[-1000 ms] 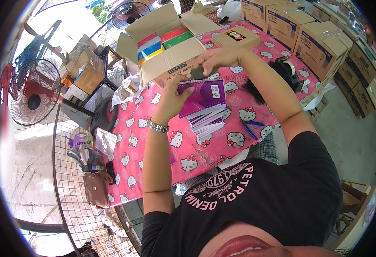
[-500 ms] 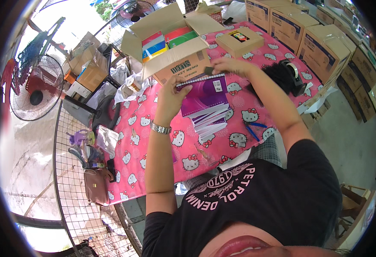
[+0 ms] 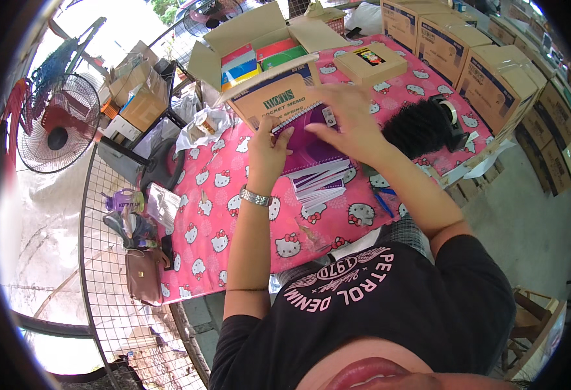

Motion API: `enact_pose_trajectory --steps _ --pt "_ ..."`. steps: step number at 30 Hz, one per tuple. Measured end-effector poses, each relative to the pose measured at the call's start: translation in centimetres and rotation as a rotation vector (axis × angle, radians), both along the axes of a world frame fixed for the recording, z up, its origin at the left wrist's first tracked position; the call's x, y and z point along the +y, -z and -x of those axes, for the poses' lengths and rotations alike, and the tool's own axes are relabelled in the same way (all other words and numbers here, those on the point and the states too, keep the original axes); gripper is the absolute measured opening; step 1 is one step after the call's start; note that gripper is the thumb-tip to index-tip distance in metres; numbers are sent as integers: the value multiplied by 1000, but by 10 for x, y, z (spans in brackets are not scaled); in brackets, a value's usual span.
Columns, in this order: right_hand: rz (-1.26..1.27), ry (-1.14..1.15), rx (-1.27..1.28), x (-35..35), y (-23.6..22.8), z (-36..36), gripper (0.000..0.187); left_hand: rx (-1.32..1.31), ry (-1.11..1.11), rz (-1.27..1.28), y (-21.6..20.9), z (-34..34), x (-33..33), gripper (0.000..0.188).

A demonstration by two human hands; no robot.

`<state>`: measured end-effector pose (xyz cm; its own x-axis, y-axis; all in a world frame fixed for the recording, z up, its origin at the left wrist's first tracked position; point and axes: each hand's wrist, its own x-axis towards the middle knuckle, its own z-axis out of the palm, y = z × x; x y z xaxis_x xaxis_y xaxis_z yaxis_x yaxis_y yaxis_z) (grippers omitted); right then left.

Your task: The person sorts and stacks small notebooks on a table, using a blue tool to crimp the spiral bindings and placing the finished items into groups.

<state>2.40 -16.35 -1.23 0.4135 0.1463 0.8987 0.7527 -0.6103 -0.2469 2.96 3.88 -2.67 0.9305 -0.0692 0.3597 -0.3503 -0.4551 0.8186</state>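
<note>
A purple spiral notebook (image 3: 310,151) is tilted up in front of the open carton, its white coil along the upper edge. My left hand (image 3: 271,146) grips its upper left corner, thumb on the cover. Over the notebook's right side is my right hand (image 3: 352,123), its thumb stretched across the cover. The fingers of that hand are smeared by motion, so whether they hold anything cannot be made out. Just below lies a fanned pile of purple-edged notebooks (image 3: 319,188) with white page edges showing.
Behind my hands an open carton (image 3: 272,97) holds colourful notebooks. A flat brown box (image 3: 371,64) lies to its right. Black bristly strands (image 3: 415,127) lie beside a tape dispenser (image 3: 453,123). Blue-handled pliers (image 3: 384,201) rest nearer me. Large cartons (image 3: 500,78) line the far right; a fan (image 3: 58,123) stands left.
My right hand has come down and left from the coil's right end, across the cover. The notebook has turned, its right end rising. My left hand keeps its grip.
</note>
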Motion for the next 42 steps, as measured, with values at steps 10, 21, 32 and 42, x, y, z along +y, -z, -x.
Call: enact_pose_trajectory --steps 10,21,32,42 --pt "485 -207 464 19 -14 -60 22 -53 52 274 -5 11 -3 19" --pt "371 -116 363 23 -10 -54 19 -68 24 208 11 10 -3 20" --pt "-250 8 111 64 2 13 11 -560 -294 49 -5 26 -16 26" --pt "-809 -684 726 103 24 6 17 -918 -322 -381 -8 33 13 36"
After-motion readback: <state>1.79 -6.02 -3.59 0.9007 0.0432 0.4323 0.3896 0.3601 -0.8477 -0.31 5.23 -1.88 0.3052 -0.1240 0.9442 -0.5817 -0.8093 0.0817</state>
